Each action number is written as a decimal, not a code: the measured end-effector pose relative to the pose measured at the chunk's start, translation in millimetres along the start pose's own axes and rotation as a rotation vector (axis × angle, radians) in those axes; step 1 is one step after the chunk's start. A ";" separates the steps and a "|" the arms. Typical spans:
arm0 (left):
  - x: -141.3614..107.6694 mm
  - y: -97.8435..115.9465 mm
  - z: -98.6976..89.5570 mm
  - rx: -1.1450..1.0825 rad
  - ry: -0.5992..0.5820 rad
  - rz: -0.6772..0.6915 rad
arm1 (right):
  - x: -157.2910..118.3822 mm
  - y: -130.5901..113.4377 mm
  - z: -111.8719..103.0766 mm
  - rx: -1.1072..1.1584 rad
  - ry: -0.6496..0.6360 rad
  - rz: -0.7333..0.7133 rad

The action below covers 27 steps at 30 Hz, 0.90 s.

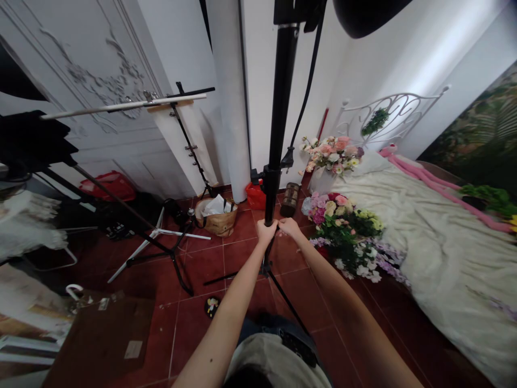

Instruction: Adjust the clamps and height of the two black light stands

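Note:
A black light stand [283,91] rises upright in front of me, its legs spread on the floor. My left hand [265,231] is wrapped around its lower pole. Close beside it, my right hand [288,227] is closed against the right side of the pole with fingers pinched together; the exact part under the fingertips is hidden. Above my hands a black clamp collar [270,177] joins the pole sections. A black cable with a plug [287,157] hangs along the pole from the dark fixture at the top.
To the right, artificial flowers [339,215] stand beside a bed with a cream cover [436,253]. On the left are other stands, a woven bag [218,218] and a brown cardboard box [105,334]. A red bag [255,195] and a small wooden chest [290,199] sit behind the pole.

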State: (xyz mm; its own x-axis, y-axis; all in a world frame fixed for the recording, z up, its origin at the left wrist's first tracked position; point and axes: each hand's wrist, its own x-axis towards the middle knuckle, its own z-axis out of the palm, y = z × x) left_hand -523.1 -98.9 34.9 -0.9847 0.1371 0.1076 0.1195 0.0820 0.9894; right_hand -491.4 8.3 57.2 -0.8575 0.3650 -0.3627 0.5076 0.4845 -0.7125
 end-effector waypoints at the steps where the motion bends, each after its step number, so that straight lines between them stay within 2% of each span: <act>1: 0.0 -0.3 0.2 -0.003 -0.001 -0.006 | 0.4 1.0 0.2 -0.003 0.008 0.003; 11: 1.3 -3.2 1.8 0.053 -0.005 -0.010 | 4.6 -2.6 2.8 0.059 0.077 0.074; 20: 0.8 -5.7 2.6 0.030 0.016 -0.016 | 3.1 -3.5 1.3 0.224 0.018 0.088; 27: -0.8 -3.0 3.5 0.036 0.043 -0.016 | -6.7 3.9 11.2 0.335 -0.027 -0.014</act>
State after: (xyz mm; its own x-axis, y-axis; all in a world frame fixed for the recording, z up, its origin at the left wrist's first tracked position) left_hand -522.2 -95.8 31.5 -0.9910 0.0926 0.0963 0.1070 0.1196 0.9870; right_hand -484.6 -1.2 50.1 -0.8681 0.3372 -0.3643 0.4439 0.1990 -0.8737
